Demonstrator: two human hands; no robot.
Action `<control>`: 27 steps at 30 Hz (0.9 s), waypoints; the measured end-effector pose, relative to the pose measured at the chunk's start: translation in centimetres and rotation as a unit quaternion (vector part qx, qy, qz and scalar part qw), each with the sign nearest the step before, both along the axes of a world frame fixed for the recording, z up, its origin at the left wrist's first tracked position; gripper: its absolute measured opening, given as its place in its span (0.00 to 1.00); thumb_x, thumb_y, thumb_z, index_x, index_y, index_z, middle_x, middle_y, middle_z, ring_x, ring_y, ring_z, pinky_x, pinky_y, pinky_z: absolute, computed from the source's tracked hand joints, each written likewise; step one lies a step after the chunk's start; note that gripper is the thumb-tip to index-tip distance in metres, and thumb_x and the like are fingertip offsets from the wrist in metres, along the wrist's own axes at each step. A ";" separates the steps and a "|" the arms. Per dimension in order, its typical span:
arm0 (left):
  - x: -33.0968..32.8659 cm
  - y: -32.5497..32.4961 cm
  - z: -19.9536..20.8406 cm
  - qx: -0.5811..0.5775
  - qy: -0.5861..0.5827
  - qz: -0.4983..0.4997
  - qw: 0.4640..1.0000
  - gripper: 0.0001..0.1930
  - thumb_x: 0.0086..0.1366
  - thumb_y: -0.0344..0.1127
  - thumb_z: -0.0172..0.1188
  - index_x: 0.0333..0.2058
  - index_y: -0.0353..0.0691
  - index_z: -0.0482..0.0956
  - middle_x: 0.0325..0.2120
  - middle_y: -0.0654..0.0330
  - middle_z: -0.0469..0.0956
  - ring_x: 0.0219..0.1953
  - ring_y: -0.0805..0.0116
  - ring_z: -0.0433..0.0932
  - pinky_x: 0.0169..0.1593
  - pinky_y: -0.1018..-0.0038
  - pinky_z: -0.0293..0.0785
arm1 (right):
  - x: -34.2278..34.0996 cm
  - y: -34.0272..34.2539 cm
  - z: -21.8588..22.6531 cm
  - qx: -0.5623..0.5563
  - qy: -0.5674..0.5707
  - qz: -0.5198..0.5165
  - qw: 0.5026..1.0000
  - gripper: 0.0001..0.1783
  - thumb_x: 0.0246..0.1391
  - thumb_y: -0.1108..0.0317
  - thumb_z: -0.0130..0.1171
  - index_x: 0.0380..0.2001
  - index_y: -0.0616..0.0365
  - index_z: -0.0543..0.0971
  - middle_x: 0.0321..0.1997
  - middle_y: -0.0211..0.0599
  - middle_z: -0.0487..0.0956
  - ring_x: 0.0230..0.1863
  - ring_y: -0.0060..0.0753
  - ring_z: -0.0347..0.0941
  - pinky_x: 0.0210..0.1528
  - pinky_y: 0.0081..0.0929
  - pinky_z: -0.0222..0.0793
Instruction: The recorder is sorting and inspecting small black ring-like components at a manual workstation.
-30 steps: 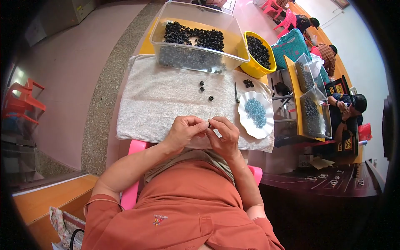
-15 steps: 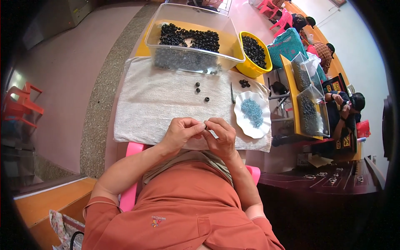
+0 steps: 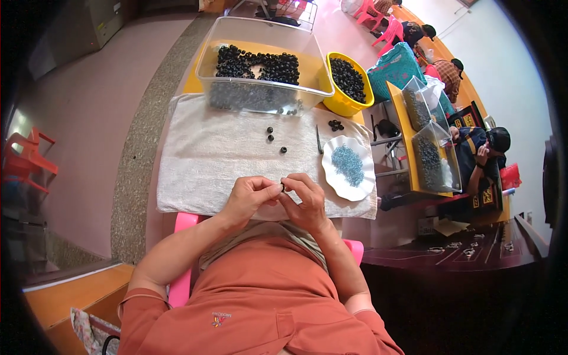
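My left hand (image 3: 248, 196) and my right hand (image 3: 303, 200) meet fingertip to fingertip over the near edge of a white cloth (image 3: 219, 154). Between them they pinch one small black ring (image 3: 283, 188). Three more small black rings (image 3: 271, 134) lie loose on the cloth farther out, and a small cluster (image 3: 335, 125) sits near the cloth's right end. A white scalloped plate (image 3: 332, 177) with small blue pieces (image 3: 348, 165) lies just right of my right hand. A thin dark tool (image 3: 318, 139) rests beside the plate.
A clear plastic bin (image 3: 260, 65) of black rings stands at the cloth's far edge, a yellow bowl (image 3: 340, 103) of them to its right. Other people sit at tables with clear bins on the right. A pink stool (image 3: 183, 223) edge shows beneath my arms. Red chairs stand at the far left.
My hands have stayed together at the cloth's near edge, with fingers shifting slightly around the small ring. The view has tilted a little, nothing on the cloth has moved.
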State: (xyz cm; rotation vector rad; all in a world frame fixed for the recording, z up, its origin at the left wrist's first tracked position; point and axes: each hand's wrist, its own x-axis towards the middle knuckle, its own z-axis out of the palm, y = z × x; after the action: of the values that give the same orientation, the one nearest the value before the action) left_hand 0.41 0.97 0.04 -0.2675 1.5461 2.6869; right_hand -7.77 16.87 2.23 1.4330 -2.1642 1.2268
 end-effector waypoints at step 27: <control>0.0 -0.1 0.1 -0.020 -0.012 0.011 1.000 0.09 0.65 0.34 0.61 0.36 0.33 0.81 0.31 0.60 0.81 0.31 0.78 0.77 0.37 0.80 0.76 | -11.9 2.0 9.1 -0.136 0.077 -0.210 0.965 0.14 0.51 0.76 0.65 0.43 0.64 0.79 0.29 0.30 0.78 0.28 0.16 0.71 0.31 0.17 0.69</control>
State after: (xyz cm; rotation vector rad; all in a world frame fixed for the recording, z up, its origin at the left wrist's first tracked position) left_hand 0.36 0.89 0.11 -0.3201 1.6004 2.6617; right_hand -19.68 18.83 11.35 0.8704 -1.9648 1.1538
